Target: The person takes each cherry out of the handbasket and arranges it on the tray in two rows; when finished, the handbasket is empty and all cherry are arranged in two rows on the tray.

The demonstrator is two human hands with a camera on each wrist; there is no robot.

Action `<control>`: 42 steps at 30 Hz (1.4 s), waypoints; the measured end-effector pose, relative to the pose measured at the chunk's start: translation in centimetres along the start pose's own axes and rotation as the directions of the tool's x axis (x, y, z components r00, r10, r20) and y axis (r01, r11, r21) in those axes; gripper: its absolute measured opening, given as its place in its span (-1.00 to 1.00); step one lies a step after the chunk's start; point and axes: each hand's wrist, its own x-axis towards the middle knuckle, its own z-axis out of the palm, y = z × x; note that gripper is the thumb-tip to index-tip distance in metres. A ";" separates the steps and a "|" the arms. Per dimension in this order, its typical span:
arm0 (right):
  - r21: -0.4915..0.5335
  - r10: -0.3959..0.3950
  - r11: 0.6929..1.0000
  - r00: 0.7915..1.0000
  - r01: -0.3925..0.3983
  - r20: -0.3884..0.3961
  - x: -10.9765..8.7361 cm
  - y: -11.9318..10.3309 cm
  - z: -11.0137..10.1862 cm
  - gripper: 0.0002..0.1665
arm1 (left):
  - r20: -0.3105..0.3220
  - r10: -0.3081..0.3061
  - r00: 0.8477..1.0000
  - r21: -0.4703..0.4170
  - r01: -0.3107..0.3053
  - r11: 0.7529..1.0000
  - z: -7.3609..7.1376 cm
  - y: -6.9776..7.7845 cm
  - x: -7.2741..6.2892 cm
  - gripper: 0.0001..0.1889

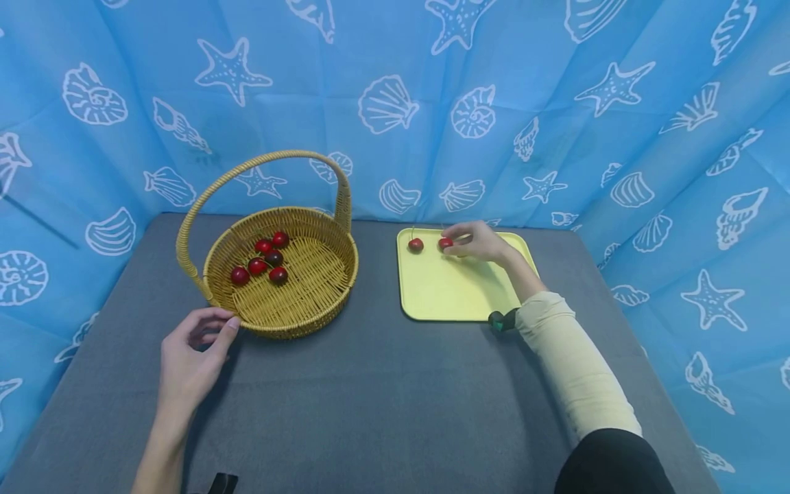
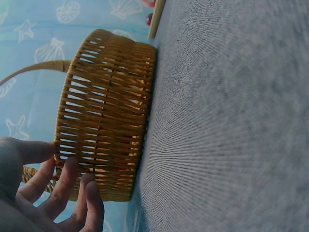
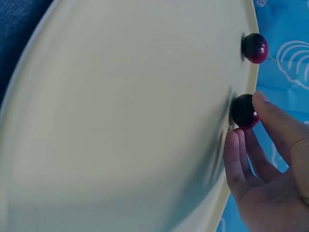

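Note:
At the left, my left hand (image 1: pixel 193 357) pinches the near-left rim of a round wicker basket (image 1: pixel 317 312) between thumb and fingers. In the left wrist view the fingers lie against the basket's woven side (image 2: pixel 108 106). Several dark red cherries (image 1: pixel 257 266) rest in the basket's left half. My right hand (image 1: pixel 480 243) is over the back of a yellow tray (image 1: pixel 453 298), its thumb and fingers pinching a cherry (image 3: pixel 244 112) close to the tray's surface. Left of it on the tray lies another cherry (image 1: pixel 416 245), its stem pointing to the back.
The basket's tall arched handle (image 1: pixel 265 159) rises above its rim. A grey cloth (image 1: pixel 370 405) covers the table. Behind and beside it hangs a blue curtain (image 1: pixel 426 171) with white shells and starfish. A small dark object (image 1: pixel 223 483) shows at the front edge.

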 end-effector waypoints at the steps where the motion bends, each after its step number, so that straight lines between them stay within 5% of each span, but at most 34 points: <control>1: 0.004 0.000 1.000 1.000 0.000 0.004 0.0 -0.1 -0.1 -0.43 | -0.001 0.000 1.000 0.000 0.000 1.000 0.0 0.0 0.0 -0.73; 16: -0.032 -0.028 0.999 0.999 0.027 -0.018 -1.2 -2.2 -2.0 -0.47 | -0.011 0.017 1.000 -0.008 -0.017 1.000 0.1 -0.3 0.1 -0.75; 23: 0.040 -0.040 0.998 0.998 0.042 -0.044 -1.7 -4.5 -2.6 -0.48 | -0.011 0.020 1.000 -0.012 -0.020 1.000 0.1 -0.2 0.1 -0.76; 42: 0.045 -0.279 0.959 0.960 0.279 0.009 -1.5 -13.3 0.2 -0.61 | -0.012 0.031 0.999 -0.018 -0.031 0.999 0.0 -0.2 0.0 -0.76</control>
